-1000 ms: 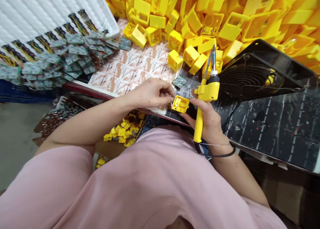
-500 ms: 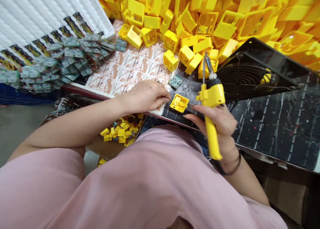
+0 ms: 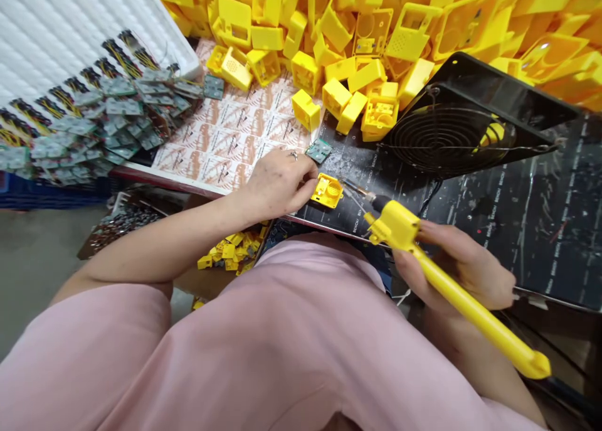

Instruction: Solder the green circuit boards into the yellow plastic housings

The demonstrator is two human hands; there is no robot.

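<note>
The right hand (image 3: pixel 458 265) grips a yellow soldering gun (image 3: pixel 399 224) by its body, the barrel slanting down to the left so that its tip ends just beside the right edge of a small open yellow case (image 3: pixel 328 191). The left hand (image 3: pixel 279 181) is at that case's left edge, thumb and fingers curled together — whether they pinch anything cannot be told. The case lies on the black mat (image 3: pixel 498 230) near the table's front edge. Just beyond it, a loose circuit board (image 3: pixel 320 150) crowds the space by the left knuckles; farther off stand a few yellow housings (image 3: pixel 337 98), with a black fan (image 3: pixel 461 133) taking up the space to their right. Leftward are a printed sheet (image 3: pixel 230 133), a heap of wired boards (image 3: pixel 117 114) and white foam (image 3: pixel 89 23); a big pile of yellow shells (image 3: pixel 367 17) fills the back. Half a second ago the gun pointed upward — now it is tipped toward the case, and the left fingers, then slightly apart from the case, have closed in on it.
</note>
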